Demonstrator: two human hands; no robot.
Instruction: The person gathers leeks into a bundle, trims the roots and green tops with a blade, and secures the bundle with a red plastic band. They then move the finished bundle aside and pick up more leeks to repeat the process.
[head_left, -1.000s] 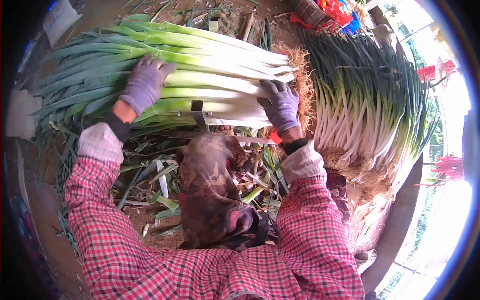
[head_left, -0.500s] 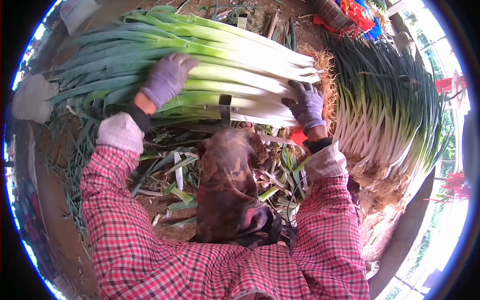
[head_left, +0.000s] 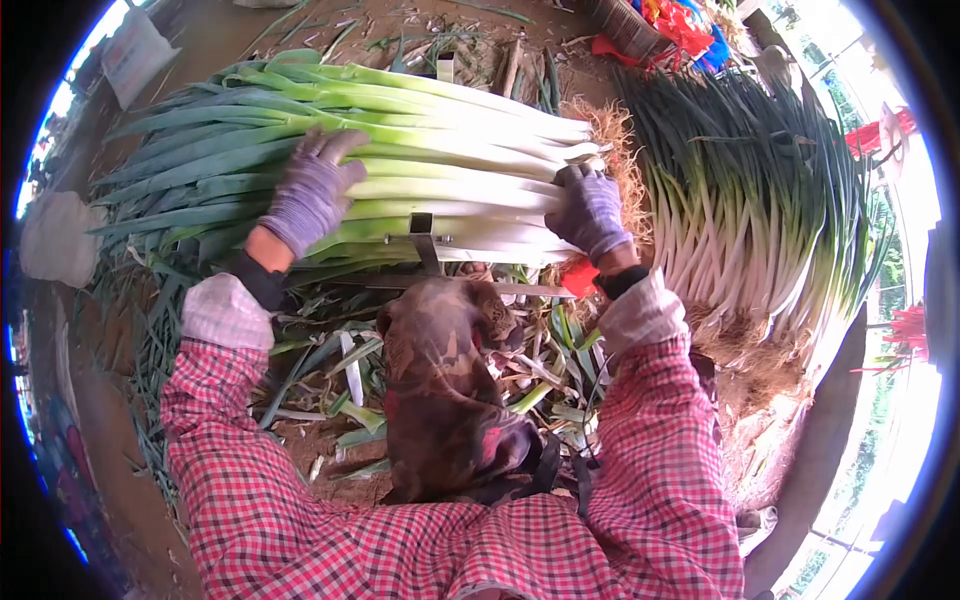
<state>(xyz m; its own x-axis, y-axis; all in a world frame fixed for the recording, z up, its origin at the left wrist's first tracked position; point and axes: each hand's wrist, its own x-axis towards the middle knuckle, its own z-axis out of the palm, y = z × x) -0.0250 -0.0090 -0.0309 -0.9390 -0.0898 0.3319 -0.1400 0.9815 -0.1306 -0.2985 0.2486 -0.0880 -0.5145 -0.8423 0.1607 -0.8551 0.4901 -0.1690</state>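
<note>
The bundle of leeks (head_left: pixel 440 155) lies crosswise under both gloved hands, its dark leaves fanning out past the left hand (head_left: pixel 312 195) and its root ends (head_left: pixel 622 150) just beyond the right hand (head_left: pixel 588 210); the left rests palm down where the green begins, the right bends its fingers over the white stems near the roots, a spacing that probably steadies the bundle at two points and keeps the roots grouped at one end; whether either hand grips firmly or merely presses, I cannot tell, since the palms and undersides of the fingers are out of sight; between the hands, on the near side, a metal upright (head_left: pixel 423 240) stands against the stems, seemingly to stop them rolling toward the wearer's knee (head_left: pixel 435 350); another upright (head_left: pixel 445 68) shows on the far side, likely the matching stop; most of the support beneath the bundle is covered; a red object (head_left: pixel 579 278) by the right wrist is too obscured to identify; right of that hand lies a second pile of leeks (head_left: pixel 740 210), its lower edge partly in glare.
</note>
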